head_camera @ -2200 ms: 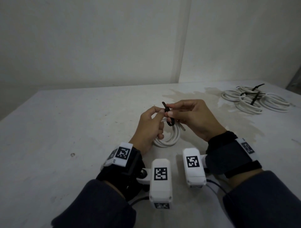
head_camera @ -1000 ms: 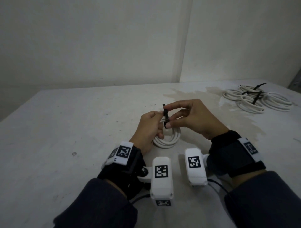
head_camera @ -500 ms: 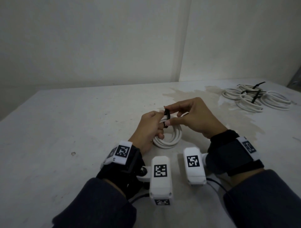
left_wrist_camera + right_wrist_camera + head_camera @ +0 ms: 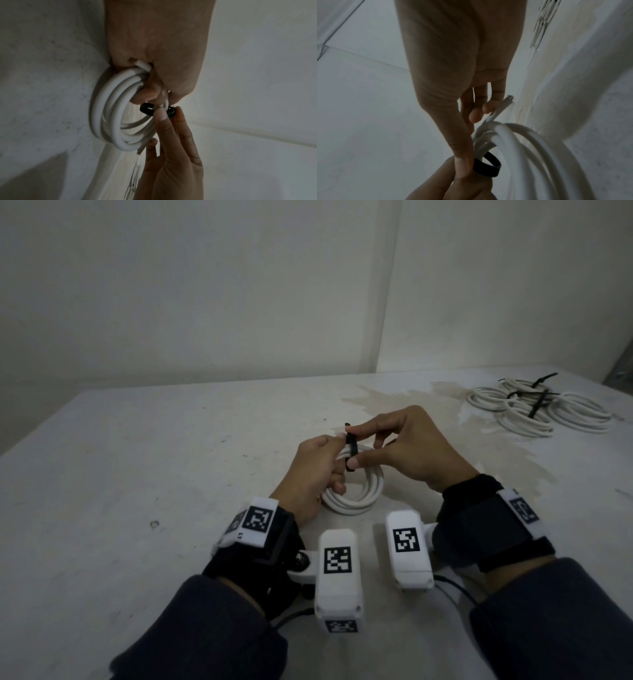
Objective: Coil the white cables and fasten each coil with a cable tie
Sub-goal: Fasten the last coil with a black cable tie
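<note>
A coil of white cable (image 4: 359, 494) stands tilted on the table (image 4: 137, 474), its near side resting on the surface. My left hand (image 4: 318, 467) grips the coil (image 4: 109, 108) at its top left, fingers curled round the strands. A black cable tie (image 4: 351, 448) is looped round the strands beside that grip. My right hand (image 4: 404, 446) pinches the tie (image 4: 488, 167) between thumb and forefinger, its other fingers spread loosely. The loop (image 4: 150, 111) is still loose round the strands. One cut cable end (image 4: 506, 102) sticks out near my right fingers.
Several tied white coils (image 4: 537, 409) with black ties lie at the far right of the table. A brownish stain (image 4: 394, 402) marks the surface behind my hands. Walls meet in a corner (image 4: 387, 302) behind the table.
The long tail of the tie that stuck up earlier is gone from view; the tie now forms a small loop round the strands. My right hand shifted slightly; the coil stayed put.
</note>
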Demonstrator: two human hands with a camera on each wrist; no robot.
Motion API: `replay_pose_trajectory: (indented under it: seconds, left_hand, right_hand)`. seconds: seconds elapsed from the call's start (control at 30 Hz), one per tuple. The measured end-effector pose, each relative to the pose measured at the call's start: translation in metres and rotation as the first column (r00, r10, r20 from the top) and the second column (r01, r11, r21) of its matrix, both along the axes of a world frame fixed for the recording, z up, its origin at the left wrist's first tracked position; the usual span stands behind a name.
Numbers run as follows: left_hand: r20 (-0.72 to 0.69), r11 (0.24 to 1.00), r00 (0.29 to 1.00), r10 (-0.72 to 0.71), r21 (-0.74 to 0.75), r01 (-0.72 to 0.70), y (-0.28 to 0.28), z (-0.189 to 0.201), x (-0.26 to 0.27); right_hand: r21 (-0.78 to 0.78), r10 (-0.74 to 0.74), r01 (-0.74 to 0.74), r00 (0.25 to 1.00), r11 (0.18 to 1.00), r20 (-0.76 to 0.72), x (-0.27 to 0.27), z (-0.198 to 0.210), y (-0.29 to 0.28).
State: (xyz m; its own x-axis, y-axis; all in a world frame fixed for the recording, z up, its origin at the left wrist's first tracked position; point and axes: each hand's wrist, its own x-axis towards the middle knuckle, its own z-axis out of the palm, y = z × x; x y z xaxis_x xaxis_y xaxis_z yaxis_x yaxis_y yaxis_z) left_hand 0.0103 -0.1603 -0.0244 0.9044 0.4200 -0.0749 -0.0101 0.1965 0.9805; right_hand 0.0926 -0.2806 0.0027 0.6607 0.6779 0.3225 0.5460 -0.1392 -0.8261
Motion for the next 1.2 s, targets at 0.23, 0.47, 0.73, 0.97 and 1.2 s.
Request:
replay_pose_trajectory:
  seconds: [0.23,0.47,0.73,0.97,1.2]
  left_hand:
    - [0.002,1.0,1.0,0.002,0.003,-0.002,0.001,-0.0015,0.0003]
    - [0.001,1.0,1.0,0.001,-0.008,-0.001,0.0014,-0.002,0.0014]
    - [0.018,0.998,0.999,-0.051,-0.027,0.051,0.0013,-0.0008,-0.0001]
    - [0.014,1.0,1.0,-0.017,-0.003,0.017,0.0001,0.0007,-0.0012]
    - [0.025,0.994,0.993,-0.112,0.004,0.112,-0.0047,0.0042,-0.0031]
  right_hand:
    - [0.013,-0.004,0.005,0.999,1.0,-0.052,-0.0019,0.0016,-0.0003]
    - [0.038,0.006,-0.003,0.997,0.999,-0.082,-0.0036,0.0026,-0.0008]
    - [0.094,0.008,0.0,0.996,0.996,-0.087,-0.0082,0.0053,-0.0029]
    - [0.087,-0.014,0.042,0.955,0.995,-0.297,-0.0012,0.0027,0.0004]
    - [0.138,-0.079,0.132,0.938,0.982,-0.339,-0.003,0.0033,0.0025]
